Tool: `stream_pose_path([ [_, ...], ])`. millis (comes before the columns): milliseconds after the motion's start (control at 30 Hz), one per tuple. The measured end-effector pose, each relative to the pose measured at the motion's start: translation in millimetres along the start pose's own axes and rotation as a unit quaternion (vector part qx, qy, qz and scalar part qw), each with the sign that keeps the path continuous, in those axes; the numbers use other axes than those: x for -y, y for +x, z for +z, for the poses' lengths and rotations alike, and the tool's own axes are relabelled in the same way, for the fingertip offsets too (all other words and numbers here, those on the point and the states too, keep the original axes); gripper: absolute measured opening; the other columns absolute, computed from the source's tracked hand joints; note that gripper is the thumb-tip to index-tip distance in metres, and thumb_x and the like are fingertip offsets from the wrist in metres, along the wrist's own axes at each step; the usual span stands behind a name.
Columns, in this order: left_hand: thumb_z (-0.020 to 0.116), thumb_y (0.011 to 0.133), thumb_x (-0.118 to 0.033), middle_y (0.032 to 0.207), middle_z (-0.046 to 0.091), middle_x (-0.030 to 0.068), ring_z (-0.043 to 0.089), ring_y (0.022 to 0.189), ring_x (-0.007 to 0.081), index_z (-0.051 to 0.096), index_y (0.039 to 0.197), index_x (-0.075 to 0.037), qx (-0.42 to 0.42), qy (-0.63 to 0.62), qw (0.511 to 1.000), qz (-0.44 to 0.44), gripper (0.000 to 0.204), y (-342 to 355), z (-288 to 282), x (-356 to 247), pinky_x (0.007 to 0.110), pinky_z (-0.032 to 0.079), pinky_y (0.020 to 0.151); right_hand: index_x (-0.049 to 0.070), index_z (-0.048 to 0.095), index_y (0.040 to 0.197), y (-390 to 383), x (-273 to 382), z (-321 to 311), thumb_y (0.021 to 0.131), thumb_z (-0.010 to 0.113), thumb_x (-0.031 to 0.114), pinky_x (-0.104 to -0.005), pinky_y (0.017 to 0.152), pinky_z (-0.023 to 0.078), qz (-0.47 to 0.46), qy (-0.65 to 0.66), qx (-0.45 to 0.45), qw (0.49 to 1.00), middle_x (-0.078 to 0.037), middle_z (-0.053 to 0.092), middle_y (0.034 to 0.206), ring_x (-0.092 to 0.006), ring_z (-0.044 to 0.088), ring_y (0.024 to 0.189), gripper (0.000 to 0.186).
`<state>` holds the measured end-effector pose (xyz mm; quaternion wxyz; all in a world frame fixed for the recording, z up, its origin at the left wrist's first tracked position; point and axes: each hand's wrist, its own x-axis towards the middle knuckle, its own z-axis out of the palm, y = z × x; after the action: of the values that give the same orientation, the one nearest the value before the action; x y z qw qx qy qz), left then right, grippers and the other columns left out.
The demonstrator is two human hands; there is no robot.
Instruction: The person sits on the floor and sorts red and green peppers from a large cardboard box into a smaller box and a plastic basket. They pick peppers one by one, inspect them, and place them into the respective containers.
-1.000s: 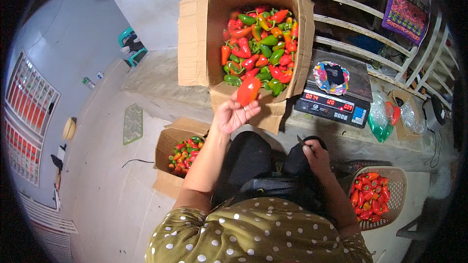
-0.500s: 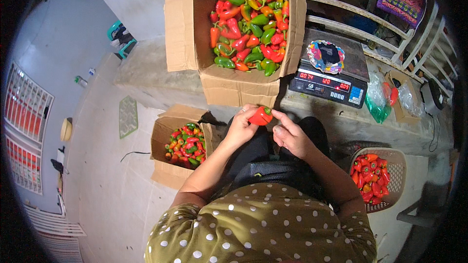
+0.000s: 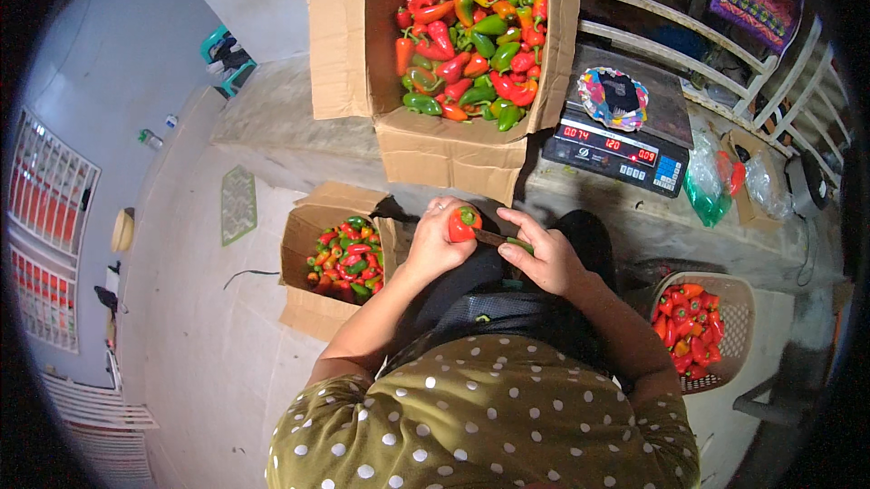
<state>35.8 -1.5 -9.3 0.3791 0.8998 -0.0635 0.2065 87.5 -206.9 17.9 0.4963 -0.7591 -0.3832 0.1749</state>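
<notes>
Red pepper [image 3: 461, 227] clasped in left grip [image 3: 439, 242]; small knife [image 3: 491, 238] held in right grip [image 3: 547, 259], blade at pepper; cardboard box [image 3: 450, 158] beyond both.

Three groups of red lit digits [image 3: 610, 146] across the front of the black scale [image 3: 669, 113]

A glossy red pepper [image 3: 458, 230] sits in the left hand [image 3: 433, 244], its green stem end turned up and out of the grip, the rest partly hidden by the hand; a small knife [image 3: 491, 237], dark of blade and greenish at the handle, lies in the right hand [image 3: 551, 261], its blade reaching from that grip toward the left; its tip meets the pepper's side, how deep cannot be told
</notes>
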Motion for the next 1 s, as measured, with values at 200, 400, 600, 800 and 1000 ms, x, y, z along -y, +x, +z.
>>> stream_pose_path([
  [200, 0.064, 0.059, -0.006, 0.082, 0.058, 0.0104, 0.053, 0.081, 0.0314, 0.060, 0.081, -0.006, -0.012, -0.002, 1.000, 0.029, 0.023, -4, 1, -16, 0.038, 0.042, 0.076, 0.008, 0.046, 0.119, 8, 4, 9, 0.083, 0.058, 0.037, -0.0410, 0.063, 0.049, -0.053, -0.057, -0.024, 0.997, -0.018, 0.062, 0.080, -0.0353, 0.062, 0.074, 0.048],
  [400, 0.066, 0.060, -0.007, 0.082, 0.057, 0.0095, 0.052, 0.079, 0.0301, 0.059, 0.080, -0.006, 0.020, -0.049, 0.998, 0.018, 0.022, -6, 9, -25, 0.037, 0.042, 0.074, 0.008, 0.050, 0.115, 4, 7, 6, 0.083, 0.057, 0.041, -0.0424, 0.057, 0.049, -0.083, -0.154, -0.069, 0.982, -0.016, 0.062, 0.074, -0.0349, 0.062, 0.066, 0.047],
  [600, 0.065, 0.057, -0.007, 0.083, 0.057, 0.0103, 0.052, 0.080, 0.0304, 0.059, 0.080, -0.005, 0.044, -0.077, 0.996, 0.021, 0.023, -10, 3, -29, 0.037, 0.042, 0.075, 0.009, 0.051, 0.114, -1, 15, -2, 0.082, 0.058, 0.040, -0.0418, 0.052, 0.049, -0.096, -0.227, -0.056, 0.968, -0.016, 0.062, 0.071, -0.0343, 0.061, 0.062, 0.045],
  [800, 0.063, 0.054, -0.005, 0.088, 0.054, 0.0093, 0.050, 0.088, 0.0309, 0.058, 0.081, -0.007, 0.047, -0.075, 0.990, 0.113, 0.028, -15, -45, -42, 0.039, 0.038, 0.082, 0.011, 0.048, 0.116, -9, -62, -34, 0.085, 0.055, 0.036, -0.0456, 0.067, 0.048, 0.046, -0.215, -0.175, 0.960, -0.020, 0.062, 0.085, -0.0389, 0.061, 0.076, 0.041],
  [1000, 0.062, 0.060, -0.001, 0.102, 0.046, 0.0162, 0.042, 0.097, 0.0337, 0.049, 0.114, -0.006, -0.016, 0.174, 0.985, 0.014, 0.057, -19, -43, -16, 0.042, 0.035, 0.087, 0.012, 0.048, 0.117, -18, -70, -32, 0.087, 0.051, 0.036, -0.0468, 0.071, 0.047, 0.076, -0.191, -0.202, 0.958, -0.021, 0.062, 0.088, -0.0407, 0.060, 0.082, 0.039],
])
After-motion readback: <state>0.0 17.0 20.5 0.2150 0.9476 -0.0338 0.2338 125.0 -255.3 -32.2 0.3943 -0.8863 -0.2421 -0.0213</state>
